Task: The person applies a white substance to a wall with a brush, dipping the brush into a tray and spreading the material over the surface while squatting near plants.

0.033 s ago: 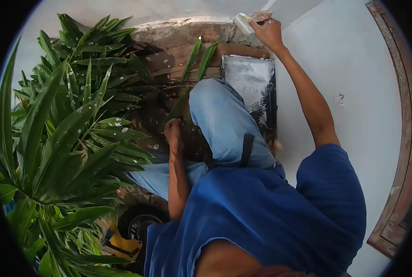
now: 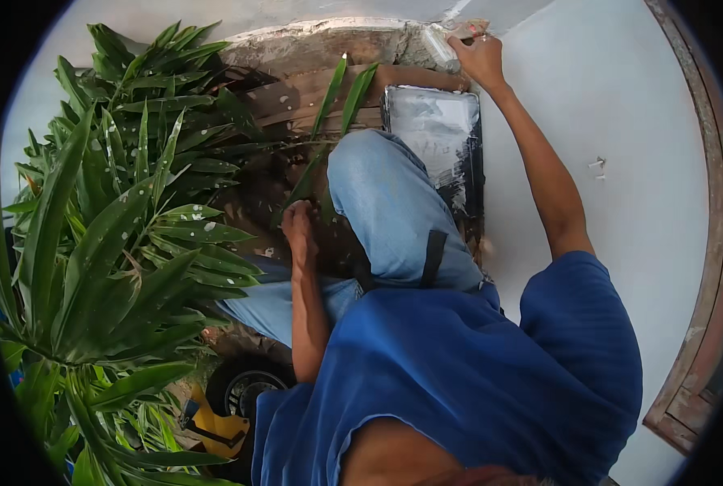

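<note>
The right hand [image 2: 481,61] is closed in a pinch grip on the handle of a flat paintbrush [image 2: 441,50], arm extended. The brush is located at the lower edge of the front wall [image 2: 345,10], near the corner with the right-hand wall [image 2: 621,105]; its pale head is directed to the left of the hand. Contact between bristles and wall cannot be determined. A black rectangular paint tray [image 2: 434,121], coated with whitish paint, lies at the right edge of the ground [image 2: 268,190], beside the right-hand wall and below the brush. The left hand [image 2: 299,225] is partly closed, fingers curled, at the lower end of a long green leaf [image 2: 331,95]; whether it grips the leaf cannot be determined. A bent knee in blue jeans [image 2: 382,182] is positioned between the left hand and the tray. Broad-leaved plants [image 2: 94,267] occupy the left edge of the ground.
</note>
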`<state>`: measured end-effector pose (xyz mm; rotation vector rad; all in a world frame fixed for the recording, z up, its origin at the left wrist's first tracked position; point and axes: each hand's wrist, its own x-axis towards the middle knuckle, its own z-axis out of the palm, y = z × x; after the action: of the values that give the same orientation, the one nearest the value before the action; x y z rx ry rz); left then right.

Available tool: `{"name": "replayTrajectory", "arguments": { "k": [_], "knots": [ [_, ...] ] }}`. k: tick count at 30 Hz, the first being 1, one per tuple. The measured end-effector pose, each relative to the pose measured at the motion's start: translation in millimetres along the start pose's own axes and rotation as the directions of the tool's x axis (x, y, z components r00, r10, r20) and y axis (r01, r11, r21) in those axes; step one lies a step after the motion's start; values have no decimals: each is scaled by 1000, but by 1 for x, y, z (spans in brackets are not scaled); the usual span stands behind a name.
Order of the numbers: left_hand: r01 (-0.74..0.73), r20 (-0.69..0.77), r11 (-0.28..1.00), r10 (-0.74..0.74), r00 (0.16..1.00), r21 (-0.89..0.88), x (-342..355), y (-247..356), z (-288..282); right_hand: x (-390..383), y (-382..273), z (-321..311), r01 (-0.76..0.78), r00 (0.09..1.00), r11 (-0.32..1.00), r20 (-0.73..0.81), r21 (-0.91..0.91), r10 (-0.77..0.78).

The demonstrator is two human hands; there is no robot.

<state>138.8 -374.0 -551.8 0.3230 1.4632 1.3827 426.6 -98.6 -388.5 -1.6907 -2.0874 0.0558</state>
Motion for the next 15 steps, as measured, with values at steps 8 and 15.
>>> {"name": "replayTrajectory", "arguments": {
  "k": [8, 15],
  "knots": [
    [235, -120, 963, -250, 961, -130, 13, -11, 15, -121, 116, 60, -392, 910, 912, 93, -121, 403],
    [268, -148, 960, -278, 949, -85, 15, -12, 19, -123, 152, 104, -408, 878, 876, 151, -257, 453]
  ]
}}
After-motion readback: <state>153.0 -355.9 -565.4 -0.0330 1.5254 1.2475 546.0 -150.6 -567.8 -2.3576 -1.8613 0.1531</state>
